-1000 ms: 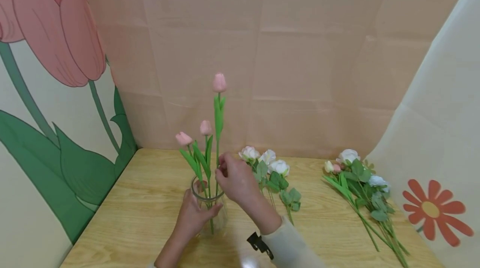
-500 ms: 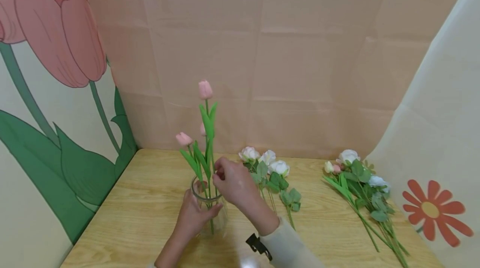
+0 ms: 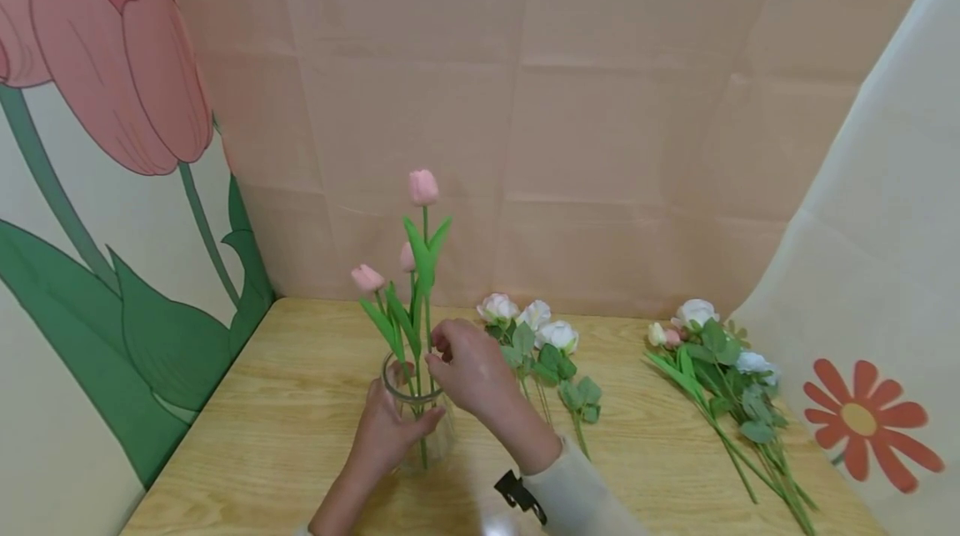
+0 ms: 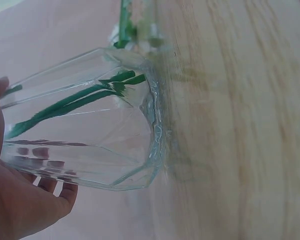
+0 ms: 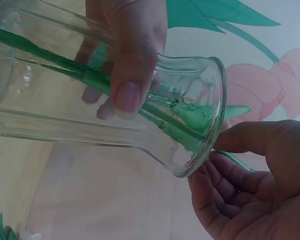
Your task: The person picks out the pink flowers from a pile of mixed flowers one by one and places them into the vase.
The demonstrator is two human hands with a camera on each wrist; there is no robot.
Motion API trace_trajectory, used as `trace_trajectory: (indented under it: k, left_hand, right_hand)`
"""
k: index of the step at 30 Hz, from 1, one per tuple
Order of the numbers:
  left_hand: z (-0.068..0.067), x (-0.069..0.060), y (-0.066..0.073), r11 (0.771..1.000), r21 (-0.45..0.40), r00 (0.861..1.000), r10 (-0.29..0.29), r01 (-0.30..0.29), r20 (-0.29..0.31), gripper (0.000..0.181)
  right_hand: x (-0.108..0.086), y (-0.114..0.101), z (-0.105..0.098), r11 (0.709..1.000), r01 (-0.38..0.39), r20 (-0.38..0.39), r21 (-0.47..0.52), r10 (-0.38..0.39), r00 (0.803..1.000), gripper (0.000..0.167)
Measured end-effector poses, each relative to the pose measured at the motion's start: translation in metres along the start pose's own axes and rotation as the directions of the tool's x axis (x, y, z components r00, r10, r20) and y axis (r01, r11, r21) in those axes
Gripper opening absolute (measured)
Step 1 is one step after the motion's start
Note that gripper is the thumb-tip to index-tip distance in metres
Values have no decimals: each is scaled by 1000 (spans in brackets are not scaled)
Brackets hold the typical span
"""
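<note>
My left hand (image 3: 386,432) grips the clear glass vase (image 5: 80,127) around its neck; the vase stands on the table. Two pink tulips, a tilted one (image 3: 368,278) and one behind it (image 3: 407,257), stand in it, their green stems (image 4: 65,105) crossing inside the glass. Above the rim, my right hand (image 3: 474,365) pinches the stem of a taller, upright pink tulip (image 3: 423,187). In the right wrist view, that stem (image 5: 235,160) passes between thumb and fingers right at the rim. Where its lower end lies is hard to tell.
White roses (image 3: 557,337) with leaves lie behind my right forearm, and a loose leafy sprig (image 3: 581,398) is beside them. A bunch of mixed flowers (image 3: 750,386) lies at the table's right. A beige cloth (image 3: 600,144) hangs behind the wooden table (image 3: 262,428).
The right hand has lowered the taller tulip and shifted it left, then slightly back right. Its leaves have turned and now show spread apart. The left hand and vase have stayed put.
</note>
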State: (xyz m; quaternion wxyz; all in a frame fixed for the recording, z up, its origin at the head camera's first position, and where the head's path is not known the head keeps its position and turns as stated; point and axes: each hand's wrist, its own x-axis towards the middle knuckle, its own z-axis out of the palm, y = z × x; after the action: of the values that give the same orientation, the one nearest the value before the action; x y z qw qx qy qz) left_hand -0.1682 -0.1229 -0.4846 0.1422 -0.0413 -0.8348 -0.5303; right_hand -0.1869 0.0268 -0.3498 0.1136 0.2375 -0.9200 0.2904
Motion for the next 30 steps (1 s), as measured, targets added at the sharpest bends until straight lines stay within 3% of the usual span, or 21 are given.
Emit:
trace_trajectory:
  k: [18, 30]
  left_hand:
    - [1, 0, 2, 1000, 15, 1000, 0, 0, -4, 83]
    - [1, -1, 2, 1000, 16, 1000, -18, 18, -9, 84]
  right_hand:
    - [-7, 7, -1, 996, 63, -50, -62, -66, 997, 11]
    - [-8, 10, 0, 997, 78, -68, -22, -79, 995, 5]
